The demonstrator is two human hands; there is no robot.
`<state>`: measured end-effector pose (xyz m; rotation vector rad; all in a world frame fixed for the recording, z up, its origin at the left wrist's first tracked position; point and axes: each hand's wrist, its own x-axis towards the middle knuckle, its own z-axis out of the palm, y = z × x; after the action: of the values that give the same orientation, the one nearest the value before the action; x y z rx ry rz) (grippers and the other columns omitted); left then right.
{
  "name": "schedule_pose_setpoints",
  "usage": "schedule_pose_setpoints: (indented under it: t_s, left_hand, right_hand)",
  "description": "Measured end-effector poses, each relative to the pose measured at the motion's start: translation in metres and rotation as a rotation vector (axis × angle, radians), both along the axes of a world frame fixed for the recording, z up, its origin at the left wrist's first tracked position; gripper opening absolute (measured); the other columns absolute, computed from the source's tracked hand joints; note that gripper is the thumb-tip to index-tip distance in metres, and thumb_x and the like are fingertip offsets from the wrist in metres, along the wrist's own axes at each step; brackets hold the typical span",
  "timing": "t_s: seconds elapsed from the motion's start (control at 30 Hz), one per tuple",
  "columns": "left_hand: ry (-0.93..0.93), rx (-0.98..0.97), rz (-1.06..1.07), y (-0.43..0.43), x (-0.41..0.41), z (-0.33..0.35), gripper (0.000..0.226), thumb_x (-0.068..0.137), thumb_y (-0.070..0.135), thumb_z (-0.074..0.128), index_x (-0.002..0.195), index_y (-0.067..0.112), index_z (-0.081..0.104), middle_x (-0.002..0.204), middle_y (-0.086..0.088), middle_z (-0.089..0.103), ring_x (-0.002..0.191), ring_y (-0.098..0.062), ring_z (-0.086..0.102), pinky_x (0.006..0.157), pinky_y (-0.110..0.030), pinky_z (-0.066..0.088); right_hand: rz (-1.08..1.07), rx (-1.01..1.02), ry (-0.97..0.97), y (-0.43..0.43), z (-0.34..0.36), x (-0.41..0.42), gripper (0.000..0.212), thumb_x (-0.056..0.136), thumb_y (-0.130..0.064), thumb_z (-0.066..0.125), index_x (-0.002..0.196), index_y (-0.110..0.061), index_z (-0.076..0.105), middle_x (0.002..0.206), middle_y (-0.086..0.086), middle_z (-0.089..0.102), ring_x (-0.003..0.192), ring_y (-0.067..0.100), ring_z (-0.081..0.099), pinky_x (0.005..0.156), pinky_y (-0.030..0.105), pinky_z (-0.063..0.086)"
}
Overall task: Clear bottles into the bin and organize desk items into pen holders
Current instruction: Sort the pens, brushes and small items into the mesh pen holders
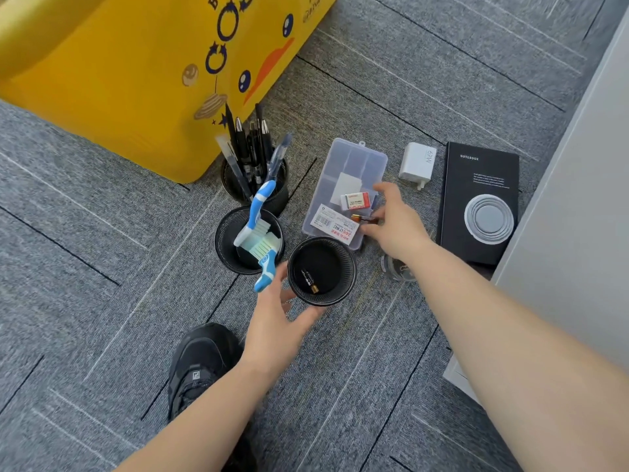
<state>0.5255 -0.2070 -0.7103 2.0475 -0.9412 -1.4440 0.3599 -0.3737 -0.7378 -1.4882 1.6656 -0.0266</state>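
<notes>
Head view: three black mesh holders stand clustered at centre. The holder at 6 o'clock (pixel 321 270) has one battery (pixel 311 284) lying on its floor. The left hand (pixel 277 316) cups its near rim, thumb and fingers spread around it. At 9 o'clock of it, the middle holder (pixel 226 240) carries blue-and-white brushes (pixel 260 229) leaning out over the rim. At 12 o'clock of that one, the far holder (pixel 279 192) is packed with upright pens (pixel 246 144).

A clear box (pixel 350 178) lies at 1 o'clock of the near holder, with an eraser (pixel 355 201) on its lid. The right hand (pixel 396 223) pinches a second battery (pixel 364 218) over the box's near end. A charger (pixel 417 163), notebook (pixel 480 199) and grey disc (pixel 488 219) lie at 3 o'clock.

Grey carpet (pixel 102 233); yellow bin (pixel 119 80) at 11 o'clock; a shoe (pixel 200 362) at 6 o'clock.
</notes>
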Motion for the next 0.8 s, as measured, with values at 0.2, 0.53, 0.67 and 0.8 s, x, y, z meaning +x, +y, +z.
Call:
schedule_pose_setpoints:
  t_s: [0.2, 0.53, 0.67, 0.8]
  left_hand:
    - [-0.008, 0.0, 0.001, -0.001, 0.0, 0.002, 0.09, 0.074, 0.037, 0.078, 0.146, 0.028, 0.025, 0.127, 0.017, 0.04, 0.116, -0.007, 0.049, 0.103, -0.031, 0.042]
    - [-0.036, -0.018, -0.039, -0.003, -0.001, 0.001, 0.092, 0.07, 0.042, 0.079, 0.144, 0.029, 0.025, 0.126, 0.02, 0.04, 0.115, -0.003, 0.049, 0.103, -0.033, 0.044]
    - [-0.051, -0.017, -0.046, -0.003, 0.001, -0.001, 0.091, 0.07, 0.043, 0.079, 0.142, 0.03, 0.027, 0.122, 0.021, 0.042, 0.114, -0.003, 0.05, 0.101, -0.039, 0.045]
    - [-0.032, -0.027, -0.054, -0.007, -0.001, 0.0, 0.088, 0.071, 0.038, 0.08, 0.142, 0.028, 0.028, 0.122, 0.022, 0.042, 0.111, -0.002, 0.051, 0.101, -0.036, 0.045]
  right_hand:
    - [0.07, -0.06, 0.394, 0.004, 0.009, -0.008, 0.026, 0.094, -0.025, 0.056, 0.12, -0.025, 0.05, 0.108, 0.003, 0.062, 0.098, 0.028, 0.057, 0.074, 0.034, 0.04]
    - [0.389, -0.027, 0.535, 0.022, -0.002, 0.012, 0.077, 0.073, -0.052, 0.074, 0.13, -0.014, 0.038, 0.13, 0.009, 0.047, 0.119, 0.03, 0.05, 0.097, 0.044, 0.036]
    - [0.364, -0.106, 0.469, 0.025, 0.002, 0.009, 0.055, 0.084, -0.037, 0.068, 0.129, -0.017, 0.044, 0.125, 0.009, 0.052, 0.111, 0.034, 0.055, 0.091, 0.042, 0.04]
    - [0.353, -0.035, 0.395, 0.019, 0.006, 0.0, 0.045, 0.082, -0.024, 0.069, 0.121, -0.023, 0.046, 0.112, 0.009, 0.057, 0.098, 0.036, 0.059, 0.078, 0.04, 0.046]
